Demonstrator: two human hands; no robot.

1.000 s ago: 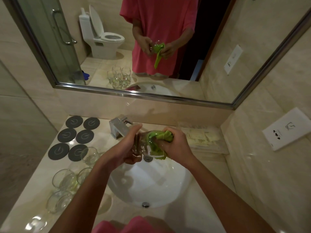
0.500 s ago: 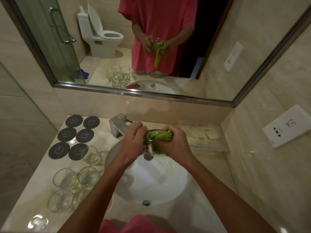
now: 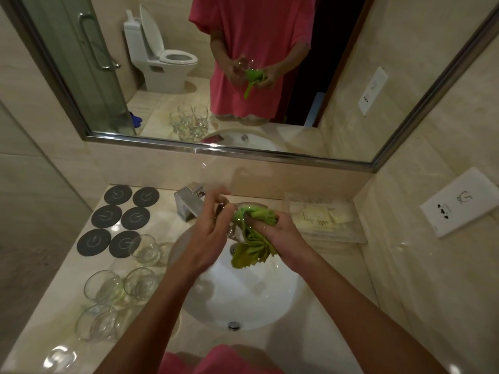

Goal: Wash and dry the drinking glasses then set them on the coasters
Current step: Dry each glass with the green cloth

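Left grip (image 3: 208, 233) wraps a clear drinking glass (image 3: 237, 222) over the white round sink (image 3: 243, 298); right grip (image 3: 280, 233) pinches a green crumpled cloth (image 3: 253, 238) stuffed into that glass. Five more clear glasses (image 3: 127, 287) wait left on the beige tabletop (image 3: 54, 314), just beside six dark round coasters (image 3: 118, 217).

both forearms reaching forward, hands close together, left hand (image 3: 209, 233) fingers curled, right hand (image 3: 280, 234) clenched

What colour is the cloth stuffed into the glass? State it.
Bright green cloth, clearest in the head view, bunched in the right hand.
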